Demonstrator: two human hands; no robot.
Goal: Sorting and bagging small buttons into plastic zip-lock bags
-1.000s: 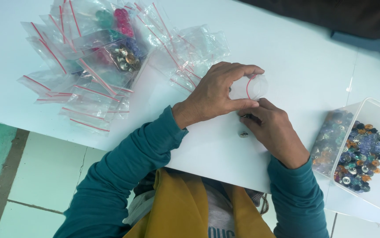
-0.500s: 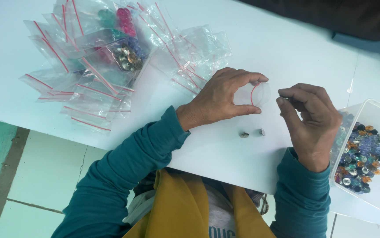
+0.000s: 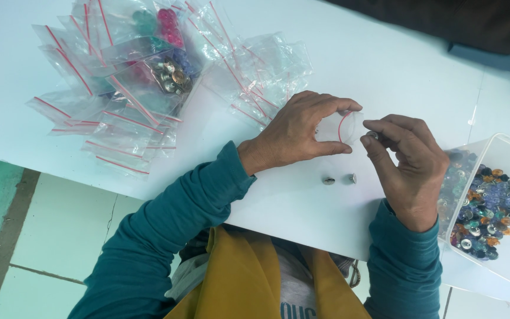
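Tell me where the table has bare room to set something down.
Bare white table lies beyond both hands, between the pile of clear zip bags and the clear bead tub. A smaller patch sits near the table edge below the two loose metal beads. The left side is crowded with bags.
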